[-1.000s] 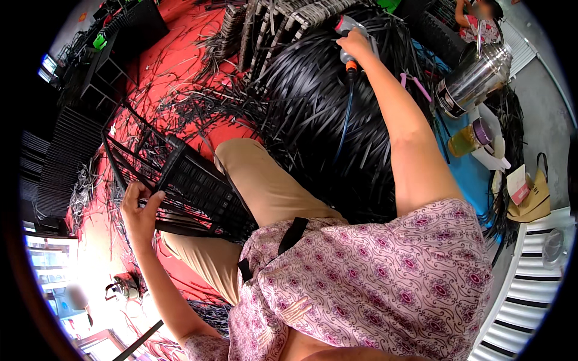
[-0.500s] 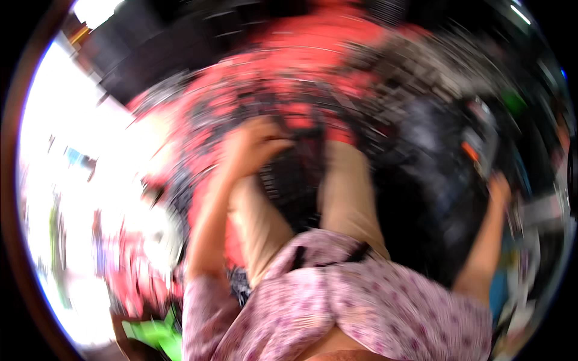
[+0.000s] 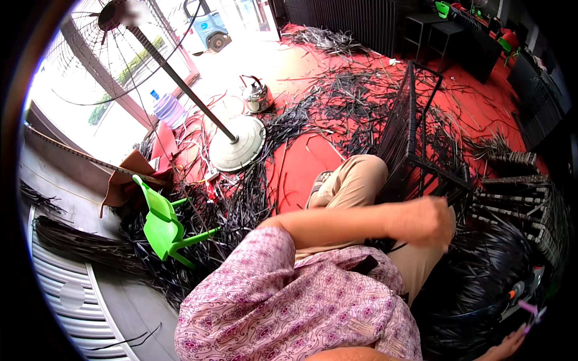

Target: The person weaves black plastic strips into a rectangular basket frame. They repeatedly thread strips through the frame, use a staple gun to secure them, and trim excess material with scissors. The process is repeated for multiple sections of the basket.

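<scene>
My left hand (image 3: pixel 424 222) is closed in a fist over my right thigh, its forearm crossing in front of my body. Anything inside the fist is hidden. At the lower right edge, my right hand (image 3: pixel 509 345) has its fingers at a small tool with pink handles, which looks like scissors (image 3: pixel 528 308). Beside it lies an orange-tipped object (image 3: pixel 515 292) on a heap of black strips (image 3: pixel 481 265). Just beyond my knees stands a black frame (image 3: pixel 415 150), partly wound with dark strands.
Loose black strips (image 3: pixel 343 114) litter the red floor (image 3: pixel 304 162). To the left stand a green chair (image 3: pixel 159 225), a fan's round base (image 3: pixel 238 144), a kettle (image 3: pixel 257 96) and a water bottle (image 3: pixel 168 110). Woven frames (image 3: pixel 512 198) are stacked at the right.
My view has swung left, bringing the fan and green chair into clear sight. My left arm now crosses my body to the right. My right hand is lower, at the pink-handled scissors.
</scene>
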Demonstrator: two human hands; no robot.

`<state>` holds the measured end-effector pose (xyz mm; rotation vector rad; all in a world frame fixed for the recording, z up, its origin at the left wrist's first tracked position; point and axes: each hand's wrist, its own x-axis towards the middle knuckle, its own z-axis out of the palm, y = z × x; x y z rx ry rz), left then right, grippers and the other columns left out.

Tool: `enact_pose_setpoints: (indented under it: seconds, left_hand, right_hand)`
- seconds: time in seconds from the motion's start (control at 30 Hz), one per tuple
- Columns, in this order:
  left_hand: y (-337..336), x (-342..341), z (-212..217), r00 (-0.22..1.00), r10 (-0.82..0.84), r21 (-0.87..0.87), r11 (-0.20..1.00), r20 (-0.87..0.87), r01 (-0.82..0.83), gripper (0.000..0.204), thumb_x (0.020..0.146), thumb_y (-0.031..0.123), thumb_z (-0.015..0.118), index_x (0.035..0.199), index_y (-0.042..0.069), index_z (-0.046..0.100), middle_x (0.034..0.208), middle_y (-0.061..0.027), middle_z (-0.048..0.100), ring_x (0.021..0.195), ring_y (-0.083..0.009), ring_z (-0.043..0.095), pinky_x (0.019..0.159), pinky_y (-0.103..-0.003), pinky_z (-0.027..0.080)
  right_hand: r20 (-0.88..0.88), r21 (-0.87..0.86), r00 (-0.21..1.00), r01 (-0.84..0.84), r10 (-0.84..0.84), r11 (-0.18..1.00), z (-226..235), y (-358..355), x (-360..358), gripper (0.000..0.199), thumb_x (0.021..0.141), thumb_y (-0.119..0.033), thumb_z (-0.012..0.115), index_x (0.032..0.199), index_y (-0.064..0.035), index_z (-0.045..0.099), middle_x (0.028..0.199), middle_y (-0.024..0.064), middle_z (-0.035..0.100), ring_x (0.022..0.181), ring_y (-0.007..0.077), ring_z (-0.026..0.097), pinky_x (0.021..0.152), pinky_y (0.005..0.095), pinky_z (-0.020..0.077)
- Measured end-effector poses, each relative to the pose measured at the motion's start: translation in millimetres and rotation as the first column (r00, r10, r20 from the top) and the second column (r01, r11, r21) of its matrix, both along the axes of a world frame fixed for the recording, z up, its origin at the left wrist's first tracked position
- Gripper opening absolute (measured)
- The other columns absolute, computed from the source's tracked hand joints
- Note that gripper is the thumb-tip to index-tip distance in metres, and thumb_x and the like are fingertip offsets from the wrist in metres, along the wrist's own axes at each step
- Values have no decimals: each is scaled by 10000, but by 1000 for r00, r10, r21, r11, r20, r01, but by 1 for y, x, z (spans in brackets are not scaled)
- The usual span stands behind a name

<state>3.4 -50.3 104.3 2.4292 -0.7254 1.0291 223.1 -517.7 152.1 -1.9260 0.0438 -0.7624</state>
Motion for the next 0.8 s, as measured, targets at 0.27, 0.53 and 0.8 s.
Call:
enact_pose_setpoints:
  seconds: [0.27,0.53,0.8]
  left_hand:
    - [-62,-3,8,885,-333,-751,659,-324,-26,786,997,482,601,1512,-54,346,1433,-251,484,1350,-380,481,1120,-443,393]
    - [-65,-1,-32,831,-493,-950,288,-257,-122,829,1062,478,506,1598,-64,181,1534,-248,414,1448,-297,395,1185,-402,325]
    - [-73,-5,-28,844,-271,-828,472,-464,-303,955,1040,585,474,1596,-97,102,1556,-308,340,1492,-369,319,1212,-395,263]
  right_hand:
    - [-1,706,524,-603,851,372,-50,194,-118,501,999,-366,629,1299,27,549,810,-24,431,541,29,318,460,192,213]
    - [183,573,-28,-809,983,-130,-64,250,-160,992,973,-620,447,1619,50,105,1653,223,256,1519,321,290,1190,404,255]
    - [264,529,-15,-834,964,-158,-65,268,-170,1116,915,-704,469,1605,81,79,1643,272,229,1549,365,210,1267,452,104]
